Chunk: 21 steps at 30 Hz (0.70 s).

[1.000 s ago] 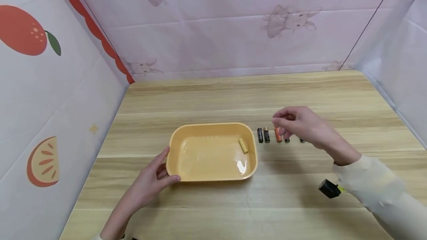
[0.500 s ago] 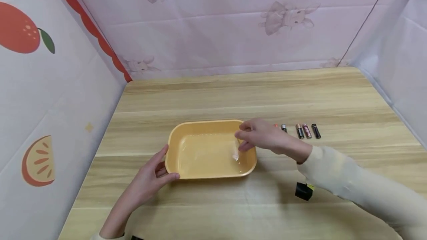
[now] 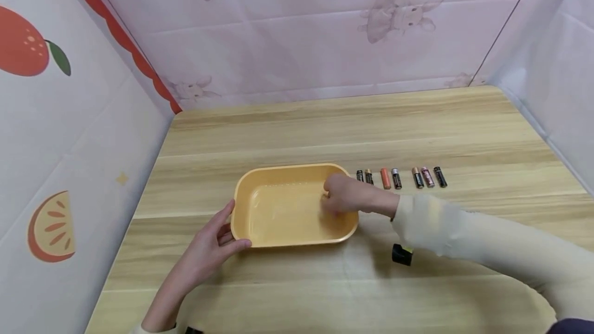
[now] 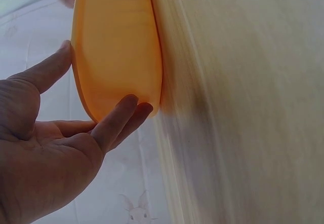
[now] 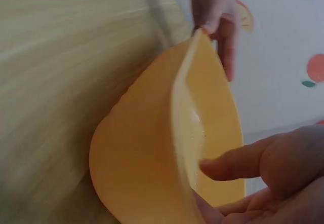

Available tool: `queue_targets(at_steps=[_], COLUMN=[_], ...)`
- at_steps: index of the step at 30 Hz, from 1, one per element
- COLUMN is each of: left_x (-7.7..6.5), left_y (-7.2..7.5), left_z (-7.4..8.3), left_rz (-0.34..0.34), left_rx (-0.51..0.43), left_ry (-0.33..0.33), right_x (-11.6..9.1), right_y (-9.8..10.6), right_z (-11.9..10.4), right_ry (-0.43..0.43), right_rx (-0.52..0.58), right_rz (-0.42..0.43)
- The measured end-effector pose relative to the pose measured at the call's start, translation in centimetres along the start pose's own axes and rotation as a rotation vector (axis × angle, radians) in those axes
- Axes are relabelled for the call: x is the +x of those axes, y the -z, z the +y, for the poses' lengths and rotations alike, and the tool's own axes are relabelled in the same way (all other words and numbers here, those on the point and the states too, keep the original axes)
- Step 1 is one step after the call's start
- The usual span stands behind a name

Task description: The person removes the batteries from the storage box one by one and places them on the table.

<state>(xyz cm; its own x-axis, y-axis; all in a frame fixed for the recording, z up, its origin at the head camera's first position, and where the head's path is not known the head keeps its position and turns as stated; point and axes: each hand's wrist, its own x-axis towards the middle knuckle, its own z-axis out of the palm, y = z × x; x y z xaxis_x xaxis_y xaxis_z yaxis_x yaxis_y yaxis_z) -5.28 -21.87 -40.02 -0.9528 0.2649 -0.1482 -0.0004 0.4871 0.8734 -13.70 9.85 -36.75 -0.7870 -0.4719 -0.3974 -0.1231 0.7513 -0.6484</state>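
My left hand holds the yellow plastic tub at its left end, thumb at the near rim and fingers against the end wall. The left wrist view shows those fingers on the tub's outer side. My right hand reaches down inside the tub's right end. In the right wrist view its thumb shows over the inside, while the other fingers are partly behind the rim. The yellow battery seen there earlier is hidden by this hand; I cannot tell whether the fingers grip it.
Just right of the tub, several batteries lie in a row on the wooden table, among them an orange battery, a pink battery and a black battery. Printed cloth walls border the table.
My right hand has moved left from above the batteries into the tub's right end and lower, covering the yellow battery. The batteries it hid now show. My left hand keeps its hold.
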Motion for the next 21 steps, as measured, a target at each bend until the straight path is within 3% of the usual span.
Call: queue_targets(at_steps=[3,7,15,21], left_x=[0.0,0.0,-0.1,0.0], left_y=[0.0,-0.1,0.0,0.0], left_z=[0.0,-0.1,-0.1,-0.1], left_rz=[0.002,0.002,0.006,0.007], left_rx=[-0.001,-0.006,-0.003,-0.003], left_ry=[-0.003,-0.008,0.010,-0.001], right_x=[0.8,1.7,3.4,3.6], right_y=[-0.9,-2.0,-2.3,-0.7], right_z=[-0.4,-0.4,0.4,0.5], right_ry=[0.073,0.122,0.189,0.384], right_rx=[-0.241,-0.325,-0.178,0.063], right_rz=[0.029,0.073,0.052,0.004])
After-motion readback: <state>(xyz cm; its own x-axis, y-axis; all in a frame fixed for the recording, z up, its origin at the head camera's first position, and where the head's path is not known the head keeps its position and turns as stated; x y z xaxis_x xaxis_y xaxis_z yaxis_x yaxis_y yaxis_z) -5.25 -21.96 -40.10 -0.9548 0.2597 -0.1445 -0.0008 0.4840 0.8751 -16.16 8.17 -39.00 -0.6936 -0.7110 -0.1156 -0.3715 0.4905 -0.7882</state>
